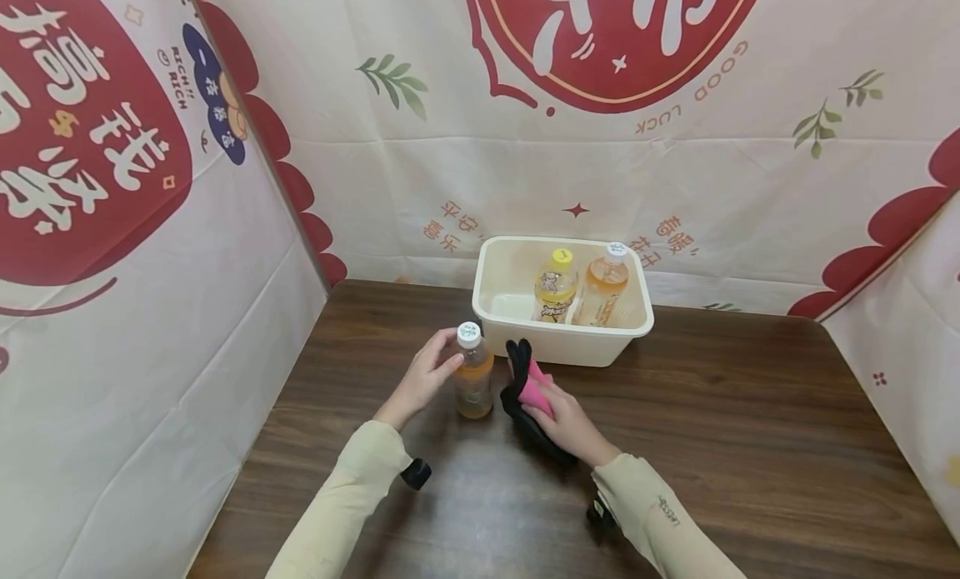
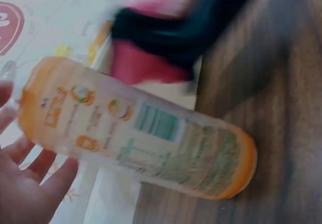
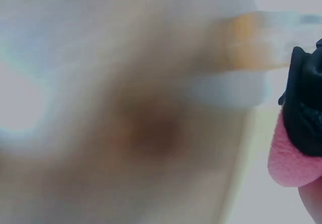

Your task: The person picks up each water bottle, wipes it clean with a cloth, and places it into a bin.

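Observation:
In the head view a bottle [image 1: 474, 387] of orange drink with a white cap stands upright on the table. My left hand [image 1: 423, 375] holds it near the top, with the thumb and fingers about its upper part. The left wrist view shows the label side of this bottle [image 2: 136, 128] and the fingers of the left hand [image 2: 30, 183] at its upper end. To the right of the bottle, my right hand [image 1: 566, 421] grips a folded pink and black cloth [image 1: 536, 396]. Fuzzy pink fabric and black fabric of the cloth [image 3: 297, 158] show in the right wrist view.
Behind the hands, a cream bin [image 1: 491, 308] stands against the back wall hanging. Inside it are a yellow-capped bottle [image 1: 555, 291] and a white-capped orange drink bottle [image 1: 602, 287]. The brown wooden table [image 1: 712, 446] lies under everything. Printed sheets [image 1: 450, 171] enclose its back and sides.

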### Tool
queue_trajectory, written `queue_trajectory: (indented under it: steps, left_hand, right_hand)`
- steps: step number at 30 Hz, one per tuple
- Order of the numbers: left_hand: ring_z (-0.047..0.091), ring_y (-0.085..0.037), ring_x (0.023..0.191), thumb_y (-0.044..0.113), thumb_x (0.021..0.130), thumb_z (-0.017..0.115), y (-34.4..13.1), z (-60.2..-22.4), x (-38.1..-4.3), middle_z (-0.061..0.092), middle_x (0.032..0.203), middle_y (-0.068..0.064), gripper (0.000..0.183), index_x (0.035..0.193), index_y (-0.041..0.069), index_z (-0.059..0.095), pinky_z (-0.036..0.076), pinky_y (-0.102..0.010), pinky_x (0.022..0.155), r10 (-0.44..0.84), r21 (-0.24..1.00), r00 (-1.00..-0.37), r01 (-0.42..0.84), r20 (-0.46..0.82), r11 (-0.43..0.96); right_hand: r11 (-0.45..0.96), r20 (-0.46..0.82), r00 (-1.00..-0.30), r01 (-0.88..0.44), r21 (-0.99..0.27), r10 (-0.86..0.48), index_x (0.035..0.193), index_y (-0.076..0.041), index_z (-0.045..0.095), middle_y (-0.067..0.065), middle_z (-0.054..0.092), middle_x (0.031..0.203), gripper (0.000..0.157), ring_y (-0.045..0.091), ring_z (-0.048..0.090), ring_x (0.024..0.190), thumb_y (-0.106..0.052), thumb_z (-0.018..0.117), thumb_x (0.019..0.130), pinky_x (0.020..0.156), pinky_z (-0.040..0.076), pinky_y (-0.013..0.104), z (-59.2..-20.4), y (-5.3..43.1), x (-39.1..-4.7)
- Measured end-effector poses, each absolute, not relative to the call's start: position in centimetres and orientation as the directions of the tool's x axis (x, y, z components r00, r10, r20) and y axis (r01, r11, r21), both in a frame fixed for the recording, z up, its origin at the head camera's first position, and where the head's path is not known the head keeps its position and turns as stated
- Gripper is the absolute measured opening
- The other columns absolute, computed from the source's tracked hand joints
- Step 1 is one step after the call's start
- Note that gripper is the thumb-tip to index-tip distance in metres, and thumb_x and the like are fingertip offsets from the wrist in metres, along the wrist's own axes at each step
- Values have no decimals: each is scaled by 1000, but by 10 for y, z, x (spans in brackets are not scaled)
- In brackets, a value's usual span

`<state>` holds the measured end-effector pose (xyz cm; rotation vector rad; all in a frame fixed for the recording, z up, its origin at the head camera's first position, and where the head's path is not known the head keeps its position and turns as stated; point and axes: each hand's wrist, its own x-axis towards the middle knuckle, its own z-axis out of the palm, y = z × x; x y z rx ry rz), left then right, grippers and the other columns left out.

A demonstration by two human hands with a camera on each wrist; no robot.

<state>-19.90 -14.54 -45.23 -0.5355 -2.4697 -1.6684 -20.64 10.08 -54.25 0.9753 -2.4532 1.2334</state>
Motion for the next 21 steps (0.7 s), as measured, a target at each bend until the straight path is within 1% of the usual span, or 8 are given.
queue_trajectory:
  steps: [2,5,9,13,14,18,20,21]
  left_hand:
    - [46,-40,113,2,90,51,-142,-447,-193,48,119,-27,34,121,-10,44,41,-51,91,221,873,-927,364,304,325]
    - [49,-40,110,1,91,50,-136,-441,-187,49,115,-27,32,120,-11,44,43,-49,89,206,871,-920,383,332,308]
    - [52,-37,104,-1,89,52,-129,-442,-186,50,110,-26,29,116,-11,47,44,-47,88,162,871,-915,401,369,283]
    - [52,-34,100,-2,88,53,-125,-445,-186,49,107,-26,28,114,-11,48,45,-46,85,120,875,-914,405,387,265]
    - [51,-32,98,-2,89,52,-124,-446,-186,49,106,-26,28,114,-11,48,46,-45,84,112,878,-916,401,385,261]
    - [49,-27,94,0,90,51,-122,-449,-183,48,103,-24,28,116,-10,47,48,-33,80,77,876,-920,390,385,283]
    - [49,-27,94,0,90,51,-121,-450,-181,48,103,-23,29,116,-10,46,47,-31,78,67,869,-918,392,391,302]
    - [49,-29,94,0,90,51,-120,-450,-180,48,103,-24,29,117,-11,46,47,-32,80,64,864,-915,399,399,307]
  right_hand:
    - [393,497,-738,-668,-632,-457,114,0,60,18,58,118,33,29,55,108,-6,65,82,93,39,48,-520,93,-209]
    - [379,538,-711,-700,-605,-454,117,0,59,20,55,122,37,32,52,112,-9,66,82,97,35,48,-490,79,-213]
    - [399,543,-695,-717,-571,-471,122,-1,55,19,53,125,41,28,54,109,-12,65,83,94,40,44,-464,65,-217]
    - [431,524,-705,-708,-559,-477,126,-1,52,18,50,129,46,28,51,114,-14,64,84,95,40,43,-460,59,-218]
    - [436,519,-710,-703,-562,-477,126,-1,51,18,49,130,46,29,50,115,-14,64,84,95,39,43,-460,59,-218]
    - [437,509,-712,-700,-565,-484,126,-1,51,19,51,128,46,29,52,113,-13,64,84,95,40,43,-466,56,-218]
    - [443,507,-719,-694,-567,-476,126,-1,51,20,53,124,46,29,54,108,-12,65,83,91,43,43,-472,56,-217]
    - [442,511,-720,-693,-570,-470,125,0,51,21,54,123,46,29,56,106,-12,65,83,90,43,44,-477,56,-216]
